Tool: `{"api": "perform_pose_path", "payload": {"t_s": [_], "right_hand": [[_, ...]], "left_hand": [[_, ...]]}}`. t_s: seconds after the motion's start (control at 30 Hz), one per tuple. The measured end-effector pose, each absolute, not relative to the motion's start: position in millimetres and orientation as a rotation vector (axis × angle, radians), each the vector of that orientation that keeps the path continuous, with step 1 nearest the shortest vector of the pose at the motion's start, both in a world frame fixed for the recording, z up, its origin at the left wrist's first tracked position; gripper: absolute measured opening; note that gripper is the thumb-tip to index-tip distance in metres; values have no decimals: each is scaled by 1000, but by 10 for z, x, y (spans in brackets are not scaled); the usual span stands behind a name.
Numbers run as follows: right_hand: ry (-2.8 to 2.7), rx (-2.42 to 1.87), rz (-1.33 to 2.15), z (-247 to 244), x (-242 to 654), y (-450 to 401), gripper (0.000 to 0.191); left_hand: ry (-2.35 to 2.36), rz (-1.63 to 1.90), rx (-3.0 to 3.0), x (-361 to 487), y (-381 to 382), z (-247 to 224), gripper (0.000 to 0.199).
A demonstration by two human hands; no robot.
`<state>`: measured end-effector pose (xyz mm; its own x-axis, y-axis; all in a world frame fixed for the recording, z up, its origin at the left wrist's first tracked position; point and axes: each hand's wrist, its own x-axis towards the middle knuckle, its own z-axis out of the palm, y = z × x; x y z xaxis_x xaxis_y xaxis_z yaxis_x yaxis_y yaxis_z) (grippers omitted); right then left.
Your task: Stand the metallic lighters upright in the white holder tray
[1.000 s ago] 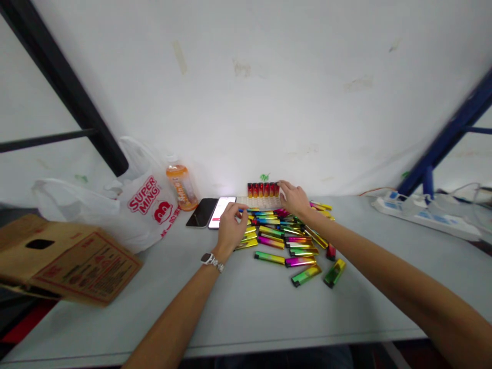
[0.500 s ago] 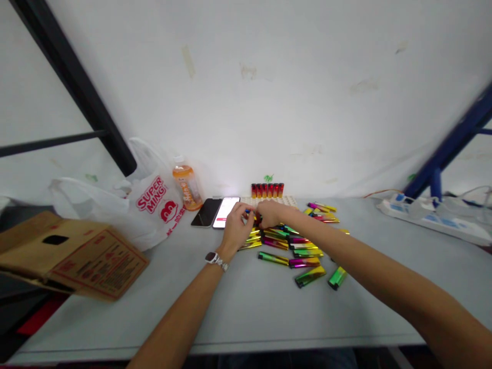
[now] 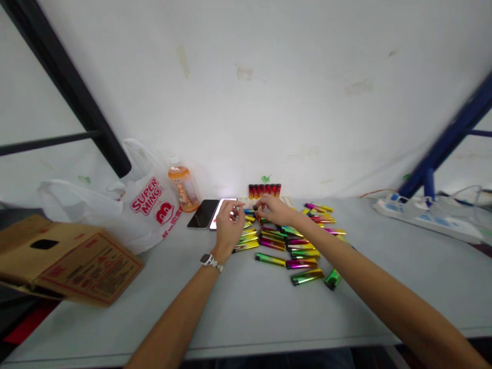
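My left hand, wearing a watch, is over the edge of the lit phone, its curved fingers apart with nothing seen between them. To its right, my right hand pinches a dark-topped lighter, partly hidden by the fingers. Behind the hands, several red lighters stand upright in a row at a pale perforated tray. Many shiny green, yellow and purple lighters lie loose around and below my right hand, among them a green-yellow one.
A black phone lies beside the lit one, with an orange drink bottle behind. On the left are a white plastic bag and an open cardboard box. A white power strip with cables sits at the right.
My hands have moved apart, and the left hand's fingers have opened. A dark lighter top now shows at my right fingertips. The whole view has shifted slightly.
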<state>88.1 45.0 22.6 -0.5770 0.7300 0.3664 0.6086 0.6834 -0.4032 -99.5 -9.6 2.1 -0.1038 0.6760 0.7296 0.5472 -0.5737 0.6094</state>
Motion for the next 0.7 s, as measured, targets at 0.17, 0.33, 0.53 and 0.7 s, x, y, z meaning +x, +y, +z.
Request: {"api": "perform_pose_path", "payload": {"t_s": [0.17,0.33,0.53,0.7], "right_hand": [[-1879,-1015,616,133,991,323,31],[-1362,-902,959,14,1020,171,34],[-910,-694,1309,99,1044,-67,39],[-895,-833,1466,177,1022,-201,44]], "left_hand": [[1339,1774,2056,-963,-108,17,11],[1316,1739,2095,-932,-110,4,10],[1266,1665,2097,-884,-143,-10,11],[1179,1581,2148,-825,-170,-42,11]]}}
